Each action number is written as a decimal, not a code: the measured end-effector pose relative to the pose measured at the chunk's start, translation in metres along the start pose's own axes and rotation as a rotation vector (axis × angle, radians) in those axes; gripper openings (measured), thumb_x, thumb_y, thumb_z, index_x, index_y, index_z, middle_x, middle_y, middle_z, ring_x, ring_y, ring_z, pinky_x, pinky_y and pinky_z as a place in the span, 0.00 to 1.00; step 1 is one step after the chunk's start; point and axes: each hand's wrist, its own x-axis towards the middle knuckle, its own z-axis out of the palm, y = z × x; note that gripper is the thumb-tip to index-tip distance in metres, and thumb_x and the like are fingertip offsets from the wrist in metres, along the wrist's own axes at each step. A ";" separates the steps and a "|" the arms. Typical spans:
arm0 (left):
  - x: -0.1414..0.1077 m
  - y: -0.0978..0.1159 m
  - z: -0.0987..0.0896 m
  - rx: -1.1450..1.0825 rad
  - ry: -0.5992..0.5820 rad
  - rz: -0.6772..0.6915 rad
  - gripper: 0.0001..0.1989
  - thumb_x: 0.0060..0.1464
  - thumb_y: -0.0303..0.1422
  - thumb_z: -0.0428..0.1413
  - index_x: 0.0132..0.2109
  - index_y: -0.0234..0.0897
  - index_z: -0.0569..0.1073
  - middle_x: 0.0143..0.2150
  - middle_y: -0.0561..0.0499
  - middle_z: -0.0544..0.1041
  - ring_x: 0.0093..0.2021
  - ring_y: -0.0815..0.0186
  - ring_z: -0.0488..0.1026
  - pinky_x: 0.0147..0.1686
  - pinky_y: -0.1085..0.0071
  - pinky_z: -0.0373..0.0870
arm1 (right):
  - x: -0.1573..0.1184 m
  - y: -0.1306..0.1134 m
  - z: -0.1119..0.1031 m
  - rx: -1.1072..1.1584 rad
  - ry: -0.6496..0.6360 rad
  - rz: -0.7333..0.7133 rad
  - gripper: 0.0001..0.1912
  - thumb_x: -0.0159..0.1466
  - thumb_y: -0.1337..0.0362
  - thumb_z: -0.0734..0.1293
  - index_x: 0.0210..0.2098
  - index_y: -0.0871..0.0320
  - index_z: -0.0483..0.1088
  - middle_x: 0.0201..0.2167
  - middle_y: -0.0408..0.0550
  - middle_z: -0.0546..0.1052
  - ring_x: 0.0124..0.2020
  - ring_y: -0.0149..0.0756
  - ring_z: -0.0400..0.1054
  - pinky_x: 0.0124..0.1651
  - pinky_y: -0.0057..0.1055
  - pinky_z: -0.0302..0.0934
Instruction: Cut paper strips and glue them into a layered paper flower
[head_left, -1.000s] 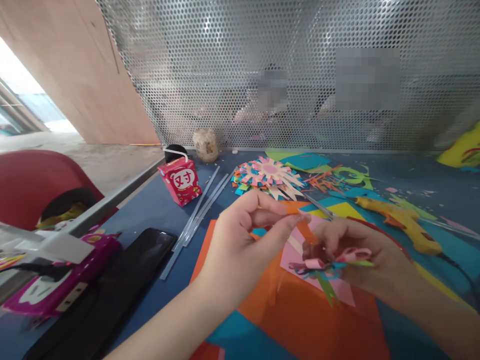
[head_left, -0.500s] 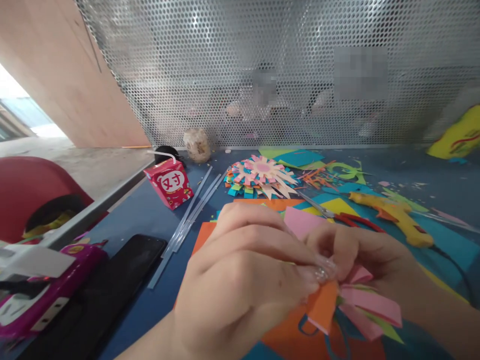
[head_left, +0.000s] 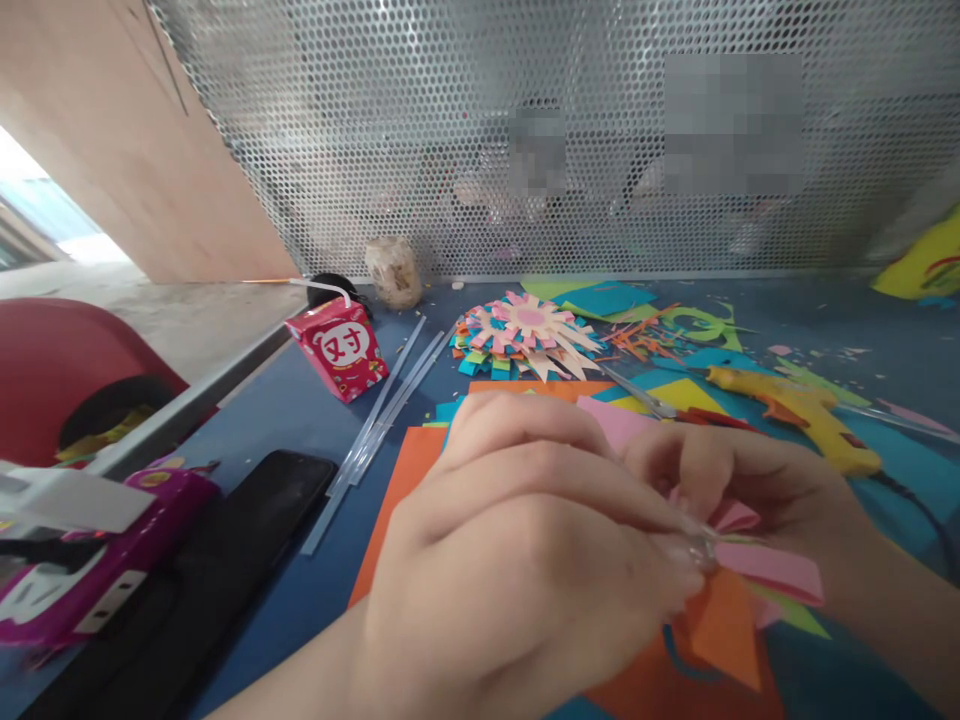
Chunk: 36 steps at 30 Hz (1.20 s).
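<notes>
My left hand (head_left: 525,550), fingers bent and closed, pinches the near edge of a paper rosette (head_left: 772,570) with pink loops and green strips. An orange paper strip (head_left: 724,625) hangs down from the pinch. On the far side, my right hand (head_left: 757,480) is closed around the rosette's back, its fingertips partly hidden behind my left fingers. A blue paper loop shows just below. Orange paper sheets (head_left: 401,500) lie under the hands, with a pink sheet (head_left: 615,420) just beyond.
Finished layered rosettes (head_left: 525,335) lie further back. Scissors (head_left: 645,395) and a yellow glue gun (head_left: 795,410) are at right. Clear glue sticks (head_left: 382,430), a red drink carton (head_left: 341,345), a black phone (head_left: 247,530) and a purple power strip (head_left: 112,560) are at left. A perforated metal screen (head_left: 450,130) stands behind.
Both hands have shifted a little to the right with the rosette. The orange strip now slants toward the lower right, and less of the blue loop shows.
</notes>
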 end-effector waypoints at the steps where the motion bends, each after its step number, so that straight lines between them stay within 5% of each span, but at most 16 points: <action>1: 0.000 0.000 -0.001 0.004 -0.003 -0.001 0.06 0.52 0.34 0.56 0.35 0.50 0.78 0.22 0.56 0.79 0.24 0.66 0.75 0.32 0.70 0.75 | 0.000 0.000 0.000 -0.007 0.001 0.003 0.11 0.54 0.72 0.70 0.32 0.48 0.72 0.35 0.41 0.72 0.37 0.30 0.70 0.39 0.27 0.66; 7: 0.006 0.000 0.001 0.018 -0.044 0.041 0.08 0.52 0.28 0.56 0.32 0.48 0.77 0.19 0.59 0.78 0.21 0.68 0.75 0.31 0.73 0.75 | 0.000 -0.002 0.000 -0.028 -0.002 -0.001 0.09 0.56 0.70 0.69 0.32 0.48 0.71 0.35 0.40 0.72 0.38 0.30 0.69 0.40 0.28 0.65; 14: -0.012 -0.007 0.007 0.043 0.075 0.150 0.11 0.45 0.21 0.60 0.33 0.43 0.75 0.24 0.56 0.79 0.26 0.69 0.75 0.37 0.73 0.74 | 0.001 -0.003 0.001 -0.043 0.029 0.010 0.03 0.58 0.64 0.67 0.31 0.48 0.71 0.34 0.39 0.72 0.36 0.30 0.69 0.38 0.27 0.66; 19: -0.019 -0.016 0.014 -0.027 0.185 0.102 0.08 0.43 0.25 0.62 0.33 0.38 0.73 0.24 0.53 0.78 0.31 0.67 0.74 0.37 0.71 0.73 | 0.004 -0.004 0.001 -0.083 0.037 0.018 0.03 0.56 0.62 0.69 0.30 0.49 0.70 0.34 0.41 0.73 0.35 0.30 0.70 0.35 0.26 0.68; 22: -0.021 -0.019 0.018 -0.113 0.168 0.026 0.05 0.46 0.28 0.61 0.33 0.37 0.74 0.25 0.51 0.78 0.34 0.64 0.74 0.39 0.68 0.72 | 0.005 -0.005 0.002 -0.119 0.076 0.006 0.03 0.56 0.61 0.69 0.29 0.50 0.69 0.33 0.41 0.73 0.35 0.30 0.71 0.36 0.25 0.68; 29: -0.021 -0.021 0.018 -0.262 0.156 -0.448 0.06 0.53 0.34 0.55 0.32 0.39 0.75 0.33 0.52 0.79 0.36 0.66 0.76 0.35 0.72 0.72 | 0.007 -0.005 0.007 -0.032 0.211 0.042 0.09 0.55 0.72 0.69 0.30 0.50 0.70 0.35 0.39 0.73 0.38 0.28 0.71 0.38 0.24 0.70; 36: -0.018 -0.028 0.020 -0.300 0.161 -0.602 0.11 0.52 0.37 0.56 0.25 0.38 0.74 0.24 0.54 0.77 0.29 0.68 0.73 0.32 0.73 0.70 | 0.006 -0.004 0.011 0.070 0.233 0.103 0.11 0.56 0.70 0.69 0.34 0.46 0.71 0.34 0.34 0.77 0.36 0.27 0.73 0.36 0.22 0.71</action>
